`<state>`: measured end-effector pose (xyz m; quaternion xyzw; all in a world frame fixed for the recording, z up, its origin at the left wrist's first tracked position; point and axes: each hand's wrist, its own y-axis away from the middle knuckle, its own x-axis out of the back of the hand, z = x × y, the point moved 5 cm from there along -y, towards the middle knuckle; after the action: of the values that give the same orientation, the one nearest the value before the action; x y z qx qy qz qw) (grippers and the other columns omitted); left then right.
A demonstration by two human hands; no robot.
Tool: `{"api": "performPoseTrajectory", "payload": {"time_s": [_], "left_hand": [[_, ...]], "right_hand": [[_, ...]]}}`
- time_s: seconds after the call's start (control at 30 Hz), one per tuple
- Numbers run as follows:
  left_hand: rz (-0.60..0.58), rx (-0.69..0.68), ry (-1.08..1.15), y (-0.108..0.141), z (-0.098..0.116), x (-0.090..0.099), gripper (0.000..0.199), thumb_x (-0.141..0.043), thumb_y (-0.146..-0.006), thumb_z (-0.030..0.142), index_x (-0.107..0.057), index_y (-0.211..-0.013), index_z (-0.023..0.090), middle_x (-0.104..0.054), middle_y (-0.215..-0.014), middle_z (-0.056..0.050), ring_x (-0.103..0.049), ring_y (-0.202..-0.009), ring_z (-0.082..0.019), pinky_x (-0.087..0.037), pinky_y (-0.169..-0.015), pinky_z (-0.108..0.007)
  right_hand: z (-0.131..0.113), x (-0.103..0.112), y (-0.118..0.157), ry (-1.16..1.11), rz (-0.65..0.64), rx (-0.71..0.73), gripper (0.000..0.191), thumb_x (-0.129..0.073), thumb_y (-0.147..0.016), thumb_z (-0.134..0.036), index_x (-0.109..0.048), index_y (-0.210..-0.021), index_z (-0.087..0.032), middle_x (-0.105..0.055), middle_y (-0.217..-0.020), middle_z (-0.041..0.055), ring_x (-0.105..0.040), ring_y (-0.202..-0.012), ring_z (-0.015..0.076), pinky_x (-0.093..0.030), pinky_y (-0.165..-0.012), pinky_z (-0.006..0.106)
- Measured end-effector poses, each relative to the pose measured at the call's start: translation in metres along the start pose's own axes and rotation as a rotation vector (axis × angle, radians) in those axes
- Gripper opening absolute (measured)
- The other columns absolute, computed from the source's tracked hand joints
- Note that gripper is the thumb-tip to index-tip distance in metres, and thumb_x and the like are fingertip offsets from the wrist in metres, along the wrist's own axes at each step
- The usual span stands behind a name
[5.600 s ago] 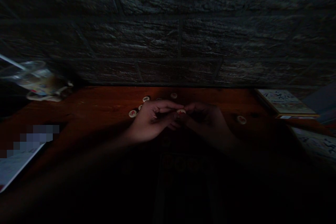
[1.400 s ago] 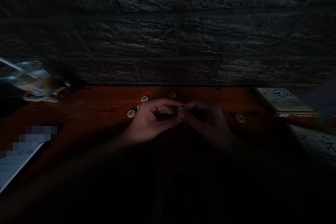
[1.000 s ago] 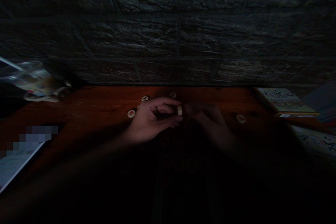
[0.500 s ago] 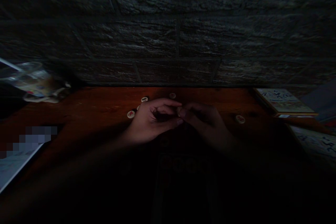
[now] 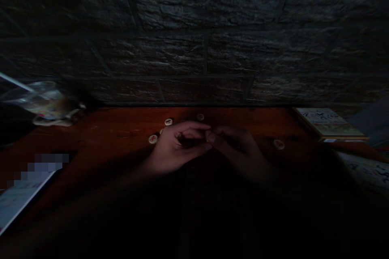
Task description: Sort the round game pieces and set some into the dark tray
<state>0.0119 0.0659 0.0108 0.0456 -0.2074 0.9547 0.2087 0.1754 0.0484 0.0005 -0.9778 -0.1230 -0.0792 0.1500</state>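
Note:
My left hand point(image 5: 173, 145) and my right hand point(image 5: 240, 149) meet above the wooden table, their fingertips closed round a small round xiangqi piece point(image 5: 207, 135). Its edge shows between the left forefinger and thumb, with the right thumb pressed against it; the marking is hidden. Close beside the left hand lie a piece with a black character point(image 5: 168, 122), a piece with a red character point(image 5: 153, 139) and another one partly covered by the hand. One more piece point(image 5: 200, 117) rests behind the fingertips. To the right of my right hand is another red-marked piece point(image 5: 278, 144).
A rough stone-block wall point(image 5: 182, 48) rises behind the table point(image 5: 121, 125). A clear plastic cup with a straw point(image 5: 50, 101) stands at the left, above a bright flat screen or sheet point(image 5: 24, 198). Two patterned boxes or books point(image 5: 330, 121) lie at the right. Deep shadow covers the front.
The whole scene sits slightly lower in view, as the camera has tilted up a little. Both hands keep their hold on the piece, with only slight finger movement.

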Motion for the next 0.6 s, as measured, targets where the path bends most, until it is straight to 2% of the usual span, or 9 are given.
{"api": "performPoseTrajectory", "payload": {"time_s": [0.33,0.6], "left_hand": [[0.01,0.043,0.042,0.0005,-0.0021,-0.0005,0.032,-0.084,-0.08,0.011,-0.076,-0.111,0.015,-0.083,-0.085,-0.005,-0.078,-0.07,-0.014,-0.063,-0.066,-0.022],[0.016,-0.004,-0.007,-0.0005,0.0015,-0.0003,0.032,-0.086,-0.078,0.013,-0.076,-0.108,0.014,-0.084,-0.086,-0.006,-0.079,-0.073,-0.016,-0.064,-0.07,-0.023]], "right_hand": [[-0.003,-0.0005,-0.0002,0.007,-0.021,0.007,0.019,-0.067,-0.098,-0.036,-0.074,-0.09,-0.02,-0.074,-0.08,-0.0003,-0.067,-0.072,0.0122,-0.05,-0.066,0.024],[-0.003,-0.0007,0.0002,0.045,-0.012,0.031,0.02,-0.066,-0.099,-0.038,-0.074,-0.091,-0.021,-0.075,-0.082,0.0003,-0.069,-0.075,0.0141,-0.051,-0.068,0.026]]}}
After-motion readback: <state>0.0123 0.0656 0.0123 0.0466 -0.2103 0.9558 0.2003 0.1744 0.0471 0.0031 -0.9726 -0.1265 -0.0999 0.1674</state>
